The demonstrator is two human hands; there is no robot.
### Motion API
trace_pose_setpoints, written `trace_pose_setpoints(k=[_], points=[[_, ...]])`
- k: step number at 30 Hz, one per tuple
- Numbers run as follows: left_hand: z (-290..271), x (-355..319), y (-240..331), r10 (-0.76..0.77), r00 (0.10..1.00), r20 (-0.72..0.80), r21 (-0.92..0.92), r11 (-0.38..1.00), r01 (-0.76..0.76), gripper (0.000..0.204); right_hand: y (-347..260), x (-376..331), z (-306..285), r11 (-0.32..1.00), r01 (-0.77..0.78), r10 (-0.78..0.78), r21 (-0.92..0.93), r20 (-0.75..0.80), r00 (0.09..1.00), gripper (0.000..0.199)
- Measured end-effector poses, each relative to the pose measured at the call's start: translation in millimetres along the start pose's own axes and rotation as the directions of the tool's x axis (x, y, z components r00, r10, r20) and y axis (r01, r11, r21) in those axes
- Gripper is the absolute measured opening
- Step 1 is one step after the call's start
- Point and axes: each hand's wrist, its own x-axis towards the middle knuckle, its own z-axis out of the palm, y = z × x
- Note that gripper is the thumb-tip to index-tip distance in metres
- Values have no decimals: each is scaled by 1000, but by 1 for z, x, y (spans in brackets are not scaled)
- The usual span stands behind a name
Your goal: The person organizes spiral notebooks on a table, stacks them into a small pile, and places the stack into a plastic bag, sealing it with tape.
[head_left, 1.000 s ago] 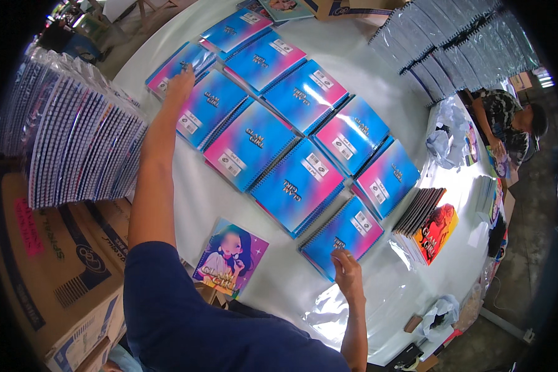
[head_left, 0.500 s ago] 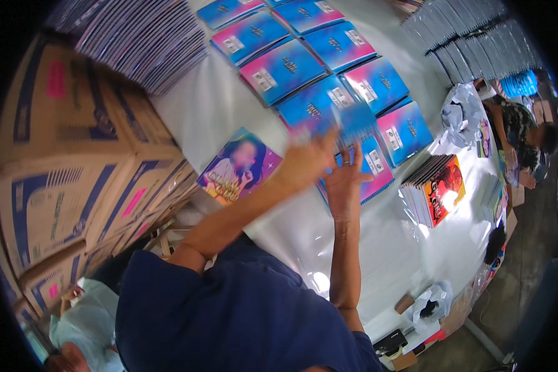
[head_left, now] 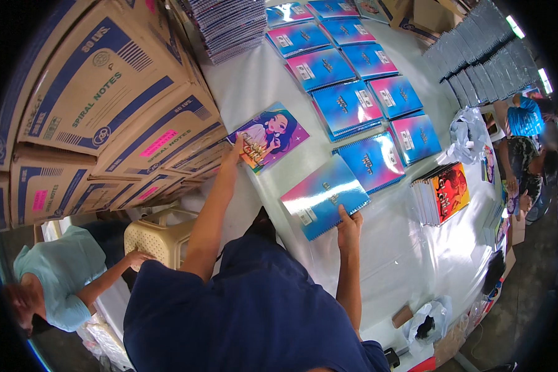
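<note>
My right hand [head_left: 349,225] is closed on the lower right corner of a blue and pink spiral notebook [head_left: 322,195], thumb on top. This notebook is tilted, its left corner toward me, and it partly covers the nearest blue notebook stack [head_left: 372,162]. To the left, my left hand [head_left: 236,152] grips the left edge of a purple spiral notebook [head_left: 271,137] with a drawn character on its cover. That notebook lies near the table's left edge. Rows of blue and pink notebook stacks [head_left: 347,105] spread beyond both hands.
Cardboard boxes [head_left: 105,80] are piled at the left, above a beige stool [head_left: 158,239] and a person in light green [head_left: 59,266]. Red-covered notebooks [head_left: 443,195] and a plastic bag [head_left: 468,133] sit at the right. Tall notebook piles [head_left: 229,25] stand at the far left.
Both hands have left the near blue stacks. My left hand moved left to the purple notebook; my right hand came nearer with a blue notebook. The view has shifted.
</note>
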Motion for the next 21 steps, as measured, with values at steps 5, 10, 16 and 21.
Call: trace_pose_setpoints(k=[5,10,16,21], points=[[23,16,-25,233,946,-225,606,794,-51,74,8,-7,-6,1000,-3,4,27,-27,1000,31],[32,-48,60,343,938,53,400,853,-335,46,16,-10,-21,999,-25,27,35,-44,999,35],[-82,-162,187,625,779,52,23,779,-626,41,35,3,-28,997,-8,11,78,-28,1000,35],[-221,-262,232,782,591,-198,204,622,-756,47,35,15,-42,996,-24,12,86,135,991,37]])
